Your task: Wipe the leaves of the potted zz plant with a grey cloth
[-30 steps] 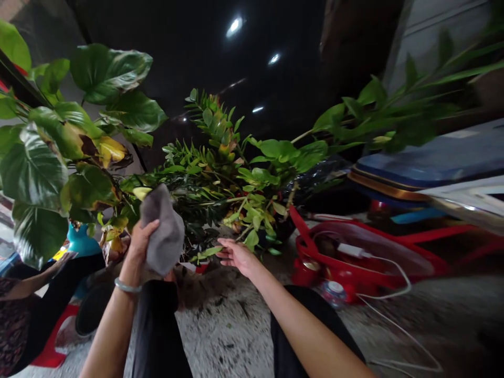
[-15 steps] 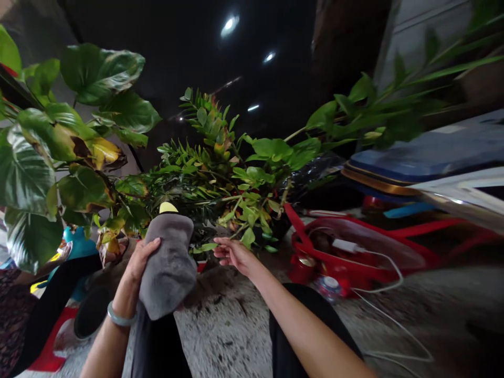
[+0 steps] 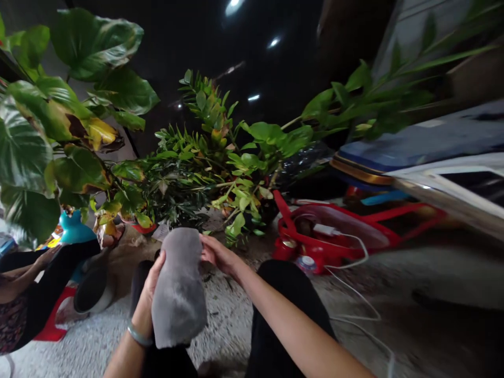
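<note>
A soft grey plush piece [image 3: 180, 294], long and waisted like a shoe sole, is held upright above my knees. My left hand [image 3: 153, 278], with a pale bangle on its wrist, grips its left edge, thumb on the near face and fingers hidden behind. At the upper right edge, my right hand [image 3: 216, 254] has its fingers curled against the plush piece, the fingertips partly hidden by it.
Potted plants [image 3: 220, 173] spread ahead, with broad leaves [image 3: 79, 168] at left. A red bag [image 3: 334, 226] with a white cable [image 3: 354, 294] lies at right, below stacked trays [image 3: 409, 152]. Another person's arm [image 3: 23, 278], a grey pot [image 3: 92, 291] and a red stool [image 3: 55, 320] are at left.
The plush piece has come down and right, and its yellow tip no longer shows. My right hand has moved left from the leaves to the piece's edge. The view has tilted down slightly.
</note>
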A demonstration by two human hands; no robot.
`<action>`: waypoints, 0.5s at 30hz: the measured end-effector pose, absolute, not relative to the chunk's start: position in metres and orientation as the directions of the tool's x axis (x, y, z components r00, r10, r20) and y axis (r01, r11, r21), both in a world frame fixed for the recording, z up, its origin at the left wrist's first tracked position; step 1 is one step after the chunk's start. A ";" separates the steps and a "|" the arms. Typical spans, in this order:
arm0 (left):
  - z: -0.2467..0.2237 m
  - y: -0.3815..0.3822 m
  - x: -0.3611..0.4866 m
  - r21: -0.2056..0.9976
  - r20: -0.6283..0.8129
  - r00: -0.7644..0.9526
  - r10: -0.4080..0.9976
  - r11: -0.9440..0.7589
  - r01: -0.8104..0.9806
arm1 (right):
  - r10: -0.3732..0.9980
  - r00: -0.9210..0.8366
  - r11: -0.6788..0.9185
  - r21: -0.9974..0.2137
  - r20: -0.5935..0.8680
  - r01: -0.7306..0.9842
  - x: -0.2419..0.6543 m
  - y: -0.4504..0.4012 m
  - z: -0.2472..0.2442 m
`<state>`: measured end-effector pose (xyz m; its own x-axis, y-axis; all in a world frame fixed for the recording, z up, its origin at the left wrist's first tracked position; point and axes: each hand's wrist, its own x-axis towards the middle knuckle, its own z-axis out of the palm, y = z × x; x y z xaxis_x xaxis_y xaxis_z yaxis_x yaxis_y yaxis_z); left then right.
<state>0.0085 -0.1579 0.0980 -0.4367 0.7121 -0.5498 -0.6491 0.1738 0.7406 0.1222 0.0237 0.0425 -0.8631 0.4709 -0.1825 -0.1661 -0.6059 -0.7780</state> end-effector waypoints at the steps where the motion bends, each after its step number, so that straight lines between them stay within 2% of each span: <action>1: 0.092 -0.157 0.016 0.719 -0.571 -0.406 0.714 0.195 -0.667 | 0.476 -0.864 -0.619 -0.760 -0.165 -0.197 0.123 0.019 0.046; 3: 0.083 -0.156 0.025 0.666 -0.616 -0.347 0.707 0.232 -0.709 | 0.485 -0.862 -0.625 -0.748 -0.146 -0.225 0.130 0.017 0.051; 5: 0.080 -0.154 0.028 0.663 -0.619 -0.345 0.705 0.234 -0.711 | 0.473 -0.873 -0.612 -0.757 -0.122 -0.226 0.139 0.022 0.053; 7: 0.080 -0.152 0.028 0.739 -0.550 -0.415 0.725 0.191 -0.646 | 0.442 -0.892 -0.579 -0.791 -0.100 -0.198 0.148 0.028 0.053; 11: 0.082 -0.148 0.030 0.895 -0.325 -0.500 0.803 0.091 -0.437 | 0.366 -0.921 -0.504 -0.860 -0.130 -0.079 0.152 0.032 0.049; 15: 0.086 -0.143 0.038 0.919 -0.307 -0.476 0.824 0.127 -0.373 | 0.404 -0.904 -0.448 -0.892 -0.137 -0.065 0.142 0.023 0.043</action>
